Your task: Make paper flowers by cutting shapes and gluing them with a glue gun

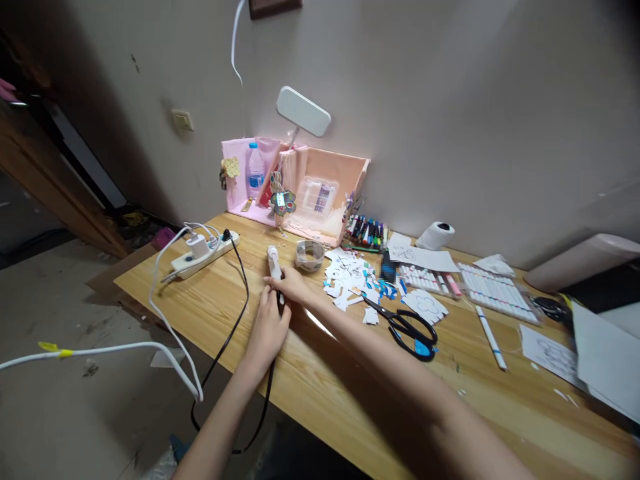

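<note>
Step in hand, as I judge it: handling a white corded tool, likely a glue gun point(273, 261), on the worktop point(200, 303) between power strip point(216, 254) and tape roll point(308, 267). Right hand point(291, 285) wraps its body; left hand point(267, 327) curls at the lower end, grip hidden, can't tell. Lifting calls for slack in the black cord point(247, 293).

From over here I see black scissors point(393, 317) by paper scraps point(344, 270), a tape roll point(309, 266), a bottle point(256, 169) upright in a pink organiser point(237, 195), and a white lamp point(303, 111).
</note>
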{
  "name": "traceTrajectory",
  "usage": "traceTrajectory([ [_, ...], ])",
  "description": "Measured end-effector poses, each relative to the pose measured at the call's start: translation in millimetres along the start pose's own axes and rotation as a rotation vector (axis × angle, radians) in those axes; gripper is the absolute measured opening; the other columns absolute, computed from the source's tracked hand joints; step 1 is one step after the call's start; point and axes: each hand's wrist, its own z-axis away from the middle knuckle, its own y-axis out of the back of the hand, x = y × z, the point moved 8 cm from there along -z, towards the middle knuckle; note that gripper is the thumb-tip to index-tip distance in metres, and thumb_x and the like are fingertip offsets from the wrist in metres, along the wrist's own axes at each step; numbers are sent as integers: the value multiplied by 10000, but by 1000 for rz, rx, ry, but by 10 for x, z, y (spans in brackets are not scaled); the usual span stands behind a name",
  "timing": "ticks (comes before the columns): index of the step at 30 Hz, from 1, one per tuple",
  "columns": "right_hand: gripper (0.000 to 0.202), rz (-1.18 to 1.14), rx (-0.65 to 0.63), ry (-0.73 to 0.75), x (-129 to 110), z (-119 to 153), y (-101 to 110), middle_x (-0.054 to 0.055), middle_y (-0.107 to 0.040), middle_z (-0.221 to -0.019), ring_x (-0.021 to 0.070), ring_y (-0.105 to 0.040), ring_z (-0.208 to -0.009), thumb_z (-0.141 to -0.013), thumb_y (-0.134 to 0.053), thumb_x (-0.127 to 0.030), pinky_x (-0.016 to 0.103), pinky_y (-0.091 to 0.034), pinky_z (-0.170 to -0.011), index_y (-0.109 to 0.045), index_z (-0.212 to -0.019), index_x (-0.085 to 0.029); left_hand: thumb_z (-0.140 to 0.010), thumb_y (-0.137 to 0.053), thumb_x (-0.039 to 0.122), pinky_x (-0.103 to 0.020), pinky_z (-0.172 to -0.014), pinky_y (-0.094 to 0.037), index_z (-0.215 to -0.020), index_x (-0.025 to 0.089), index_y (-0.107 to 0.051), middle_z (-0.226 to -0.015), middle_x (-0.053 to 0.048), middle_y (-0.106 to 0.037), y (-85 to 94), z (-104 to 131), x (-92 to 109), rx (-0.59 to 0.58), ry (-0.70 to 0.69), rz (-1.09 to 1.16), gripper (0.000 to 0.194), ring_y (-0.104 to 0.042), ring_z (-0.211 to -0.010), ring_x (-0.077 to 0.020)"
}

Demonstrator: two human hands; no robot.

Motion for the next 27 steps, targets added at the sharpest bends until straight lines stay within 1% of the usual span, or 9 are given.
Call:
traceTrajectory([
  [2, 306, 14, -25, 16, -35, 175, 178, 77, -680, -874, 213, -608, -782, -717, -657, -355, 301, -440, -709, -645, -939, -144, -846, -419, 220, -468, -1016, -364, -1207, 120, -469, -1270, -165, -451, 56, 74, 61, 23, 7, -25, 378, -433, -1215, -291],
  [5, 296, 26, 11, 53, -58, 581, 675, 87, -666, -999, 202, -586, -902, -824, -537, -400, 304, -412, -801, -653, -961, -165, -865, -410, 235, -456, -958, -401, -1149, 146, -512, -1124, -135, -509, 106, 205, 316, 58, -52, -37, 315, -500, -1096, -266],
  [7, 328, 97, 42, 119, -43, 918, 1051, 70, -677, -916, 201, -583, -863, -873, -450, -423, 313, -409, -772, -673, -859, -183, -850, -439, 214, -433, -923, -420, -1091, 176, -544, -1078, -109, -518, -71, 280, 579, -94, -165, 8, 265, -510, -1050, -246],
  [10, 295, 245, 187, 4, 271, 1421, 1601, 47, -667, -783, 197, -575, -763, -822, -529, -429, 300, -394, -688, -654, -707, -188, -830, -495, 233, -363, -860, -455, -1029, 195, -577, -1050, -89, -520, -511, 389, 916, -406, -296, 86, 219, -506, -1031, -223],
  [12, 323, 297, 244, -82, 539, 1716, 1826, 32, -635, -658, 178, -555, -652, -788, -562, -438, 282, -374, -614, -616, -599, -181, -790, -563, 262, -373, -858, -444, -990, 188, -588, -1031, -86, -527, -754, 407, 1036, -508, -328, 52, 215, -502, -1016, -234],
  [16, 326, 260, 293, -230, 972, 2158, 1999, 35, -619, -615, 164, -530, -578, -766, -572, -460, 276, -354, -547, -648, -645, -167, -705, -655, 272, -372, -842, -423, -930, 173, -583, -975, -76, -540, -1030, 352, 1113, -592, -318, -36, 256, -503, -980, -243],
  [21, 330, 150, 375, -210, 1046, 2457, 2068, 45, -628, -664, 162, -555, -608, -782, -563, -462, 281, -393, -573, -635, -662, -163, -631, -683, 242, -302, -708, -412, -830, 179, -559, -833, -28, -562, -1100, 249, 1093, -636, -250, -12, 243, -525, -817, -199],
  [24, 322, 52, 383, -188, 1045, 2539, 2063, 45, -626, -684, 160, -578, -627, -793, -559, -447, 280, -423, -594, -617, -662, -158, -649, -658, 267, -245, -593, -382, -779, 171, -541, -709, 13, -549, -1156, 224, 1093, -720, -122, 168, 199, -509, -659, -139],
  [27, 289, -82, 371, -180, 1046, 2579, 2045, 43, -635, -722, 160, -597, -644, -795, -565, -434, 281, -448, -603, -619, -747, -154, -653, -666, 311, -227, -584, -403, -807, 157, -528, -740, 11, -562, -1211, 210, 1245, -762, -14, 433, 258, -525, -644, -112],
])
